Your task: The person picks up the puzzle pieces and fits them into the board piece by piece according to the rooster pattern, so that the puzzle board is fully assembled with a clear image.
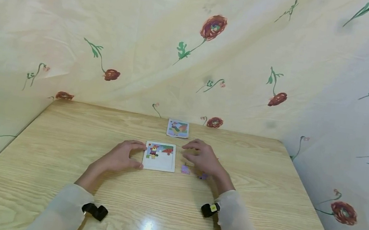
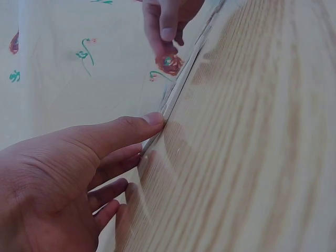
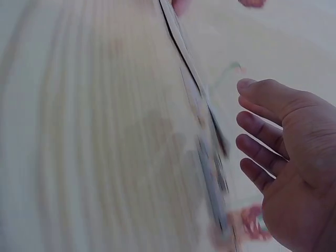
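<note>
A white square puzzle board (image 1: 164,163) lies on the table, with part of a rooster picture filled in along its top and left. My left hand (image 1: 125,156) touches the board's left side, thumb by the near corner and fingers farther up; in the left wrist view, the thumb (image 2: 153,118) rests at the board's edge. Right of the board, my right hand (image 1: 202,158) hovers over loose puzzle pieces (image 1: 186,169), partly hiding them. Its fingers (image 3: 257,126) are apart and loosely bent, with nothing visible between them in the right wrist view.
Behind the board, near the wall, lies a card (image 1: 178,129) with a rooster picture. A flower-patterned cloth (image 1: 145,40) hangs behind and beside the wooden table (image 1: 145,199). Each sleeve bears a small black wrist camera (image 1: 98,212).
</note>
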`<act>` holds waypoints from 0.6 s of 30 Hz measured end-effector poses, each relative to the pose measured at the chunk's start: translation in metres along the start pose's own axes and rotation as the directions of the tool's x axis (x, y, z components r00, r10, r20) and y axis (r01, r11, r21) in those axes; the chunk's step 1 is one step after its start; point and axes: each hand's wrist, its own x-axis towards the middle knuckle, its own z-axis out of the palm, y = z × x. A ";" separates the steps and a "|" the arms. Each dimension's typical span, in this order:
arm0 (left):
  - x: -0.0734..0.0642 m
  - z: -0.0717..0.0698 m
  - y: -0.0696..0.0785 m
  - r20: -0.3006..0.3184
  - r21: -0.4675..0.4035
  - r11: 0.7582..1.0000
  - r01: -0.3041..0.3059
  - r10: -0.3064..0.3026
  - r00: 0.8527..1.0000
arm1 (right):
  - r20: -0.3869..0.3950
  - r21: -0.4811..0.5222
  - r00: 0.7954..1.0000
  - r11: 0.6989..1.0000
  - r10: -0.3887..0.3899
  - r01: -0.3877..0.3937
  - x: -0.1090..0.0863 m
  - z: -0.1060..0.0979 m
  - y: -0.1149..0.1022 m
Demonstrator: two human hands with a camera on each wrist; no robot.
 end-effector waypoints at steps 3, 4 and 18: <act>0.000 0.000 0.000 0.001 -0.005 1.000 0.000 0.000 1.000 | -0.024 -0.003 0.999 1.000 0.024 -0.024 -0.009 -0.014 0.011; 0.000 0.000 -0.001 0.001 -0.006 1.000 0.000 0.000 1.000 | -0.033 -0.002 0.999 1.000 0.031 -0.031 -0.012 -0.018 0.014; 0.001 0.000 -0.003 0.003 -0.003 1.000 -0.001 0.001 1.000 | -0.061 -0.038 0.996 0.997 0.070 -0.072 -0.034 -0.041 0.047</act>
